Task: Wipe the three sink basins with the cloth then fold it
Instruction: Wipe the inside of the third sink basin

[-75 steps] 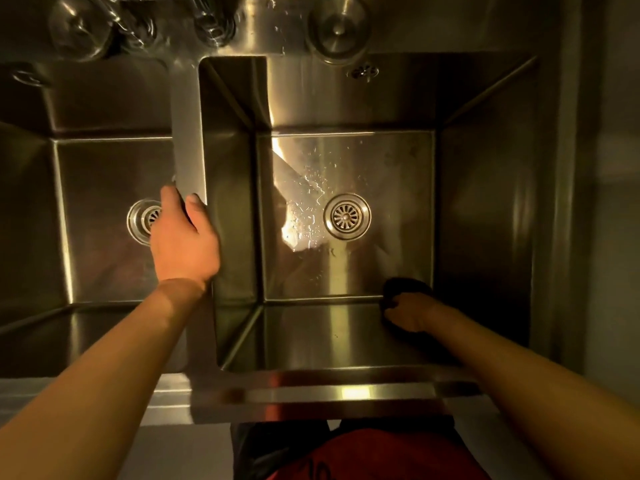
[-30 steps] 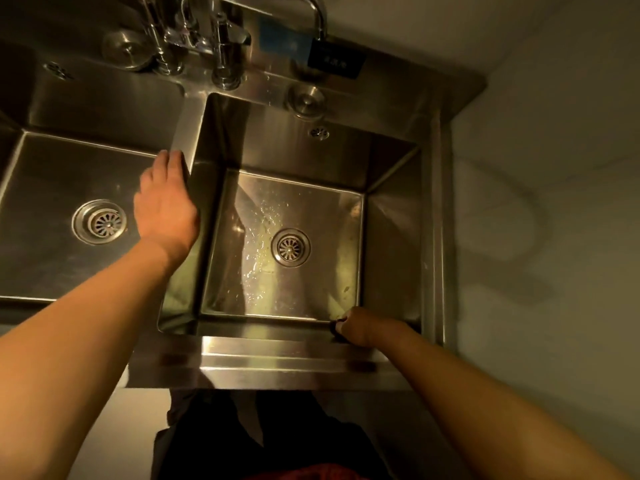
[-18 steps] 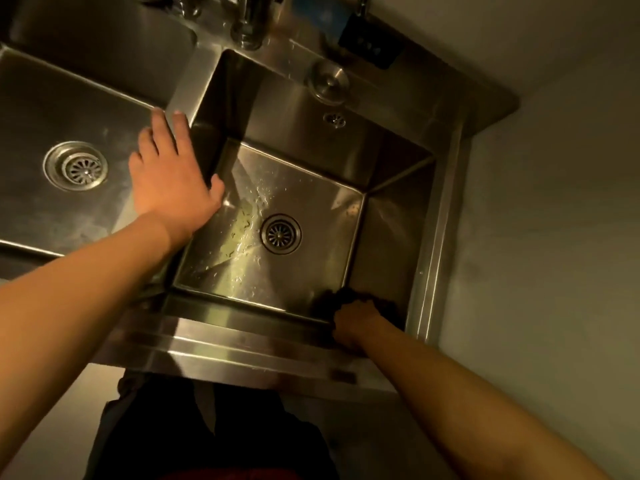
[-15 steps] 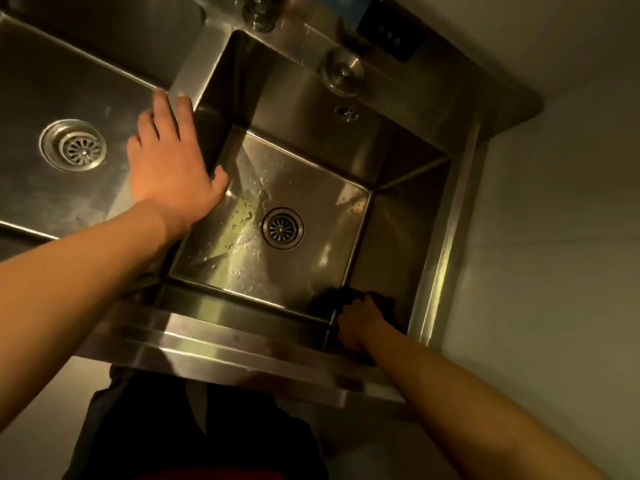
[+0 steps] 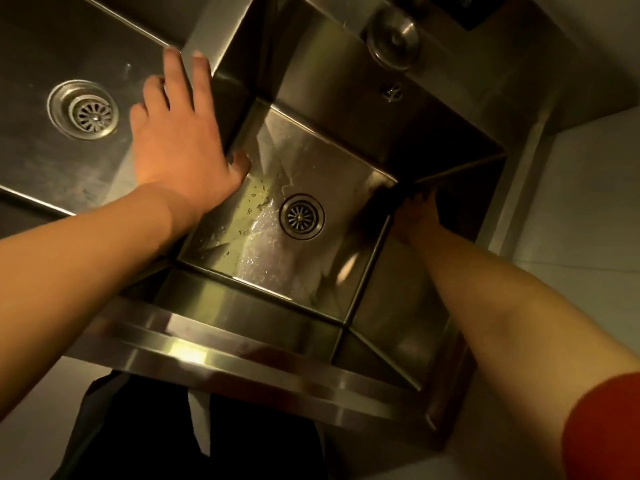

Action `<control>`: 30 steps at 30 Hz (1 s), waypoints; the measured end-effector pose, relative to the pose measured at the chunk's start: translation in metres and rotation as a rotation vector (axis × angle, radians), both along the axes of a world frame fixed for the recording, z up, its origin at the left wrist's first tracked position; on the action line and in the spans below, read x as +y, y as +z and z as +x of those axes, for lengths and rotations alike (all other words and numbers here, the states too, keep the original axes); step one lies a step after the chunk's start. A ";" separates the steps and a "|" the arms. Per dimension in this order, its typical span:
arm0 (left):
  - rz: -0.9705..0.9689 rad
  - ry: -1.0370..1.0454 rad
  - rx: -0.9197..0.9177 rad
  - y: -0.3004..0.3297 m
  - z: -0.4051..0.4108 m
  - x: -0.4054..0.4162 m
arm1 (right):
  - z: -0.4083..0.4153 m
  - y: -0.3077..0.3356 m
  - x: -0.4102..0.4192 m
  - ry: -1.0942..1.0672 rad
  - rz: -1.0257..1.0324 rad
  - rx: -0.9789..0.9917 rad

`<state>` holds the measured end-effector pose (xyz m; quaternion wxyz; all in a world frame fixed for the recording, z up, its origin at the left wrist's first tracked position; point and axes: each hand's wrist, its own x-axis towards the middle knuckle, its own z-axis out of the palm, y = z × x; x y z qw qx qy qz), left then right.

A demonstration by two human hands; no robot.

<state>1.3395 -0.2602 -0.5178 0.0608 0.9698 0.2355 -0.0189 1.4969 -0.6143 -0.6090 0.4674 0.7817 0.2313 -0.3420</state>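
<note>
Head view. The left hand (image 5: 180,147) lay flat, fingers straight and spread, on the divider (image 5: 221,36) between two basins, thumb hooked over its edge; judged a brace that carried the person's weight while leaning in. The right hand (image 5: 417,220) reached deep into the right basin (image 5: 322,157), at 3 o'clock from its drain (image 5: 301,216), pressed against the far right corner where floor met wall. The cloth (image 5: 389,199) showed only as a dark mass at 11 o'clock from that hand's fingers; whether the fingers curled round it or pushed it flat could not be told in the shadow. Water streaks (image 5: 263,216) lay at 9 o'clock from the drain, so the floor appeared not yet wiped there. The left basin (image 5: 41,161), at 9 o'clock from the left hand, held nothing.
</note>
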 end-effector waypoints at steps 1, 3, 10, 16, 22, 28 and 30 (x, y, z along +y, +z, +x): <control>-0.004 -0.001 -0.002 0.000 0.000 0.000 | 0.012 0.001 0.000 -0.006 0.014 -0.023; -0.006 -0.001 -0.006 0.000 -0.001 0.001 | 0.028 0.002 0.001 -0.010 0.015 -0.035; -0.015 -0.004 -0.006 0.005 0.000 -0.001 | -0.028 -0.006 0.000 0.015 -0.102 0.081; -0.051 -0.009 -0.021 0.006 0.000 -0.002 | -0.128 0.005 -0.007 0.056 -0.064 0.302; -0.085 0.004 -0.053 0.007 0.001 -0.003 | -0.167 0.042 -0.019 0.089 -0.041 0.401; -0.088 0.009 -0.094 0.006 0.001 -0.002 | -0.150 0.095 -0.025 0.067 -0.003 0.369; -0.088 0.008 -0.098 0.007 0.001 -0.002 | -0.121 0.111 -0.023 0.082 0.021 0.297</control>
